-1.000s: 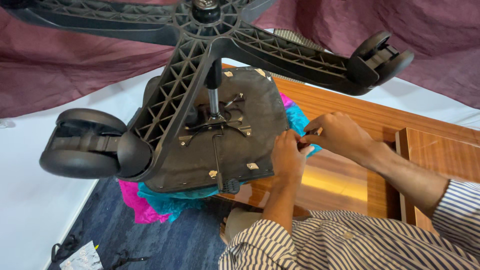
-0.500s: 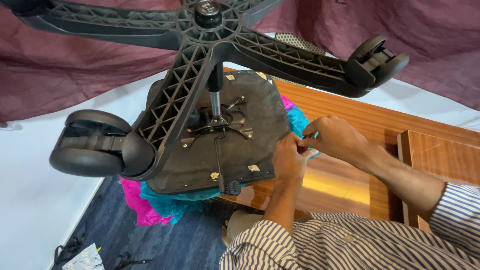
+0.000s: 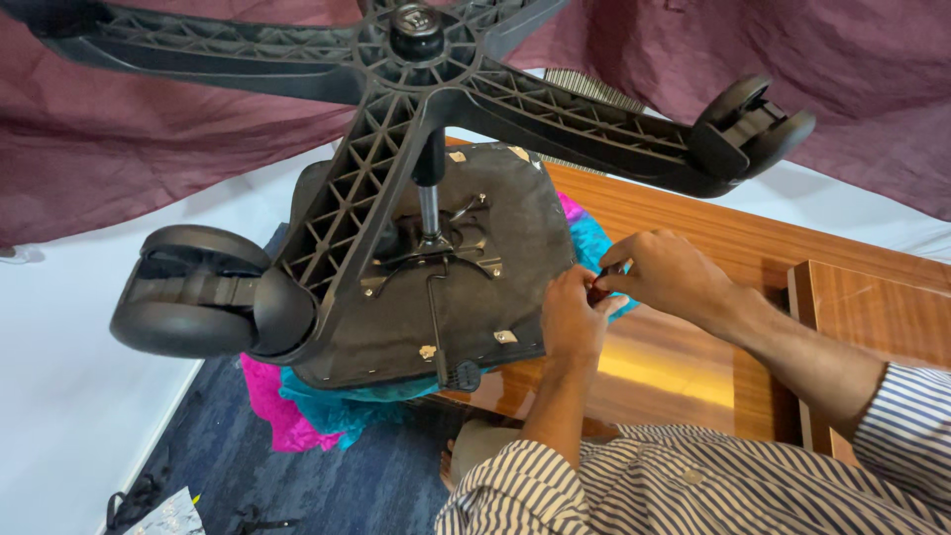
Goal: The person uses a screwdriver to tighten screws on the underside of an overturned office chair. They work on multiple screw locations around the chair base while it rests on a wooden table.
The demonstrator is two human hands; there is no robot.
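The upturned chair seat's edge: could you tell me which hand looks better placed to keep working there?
Probably the left hand: it rests against the upturned chair seat at its edge. The right hand meets it over the wooden table, pinching something small.

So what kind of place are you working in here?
Probably an office or a furniture workshop: an upturned office chair lies seat-down on a polished wooden desk, with blue carpet below and maroon cloth hung behind.

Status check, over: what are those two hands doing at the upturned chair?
Left hand and right hand pinched together on a small dark part at the seat edge. Chair upside down on wooden table. Castor base overhead, clear of hands.
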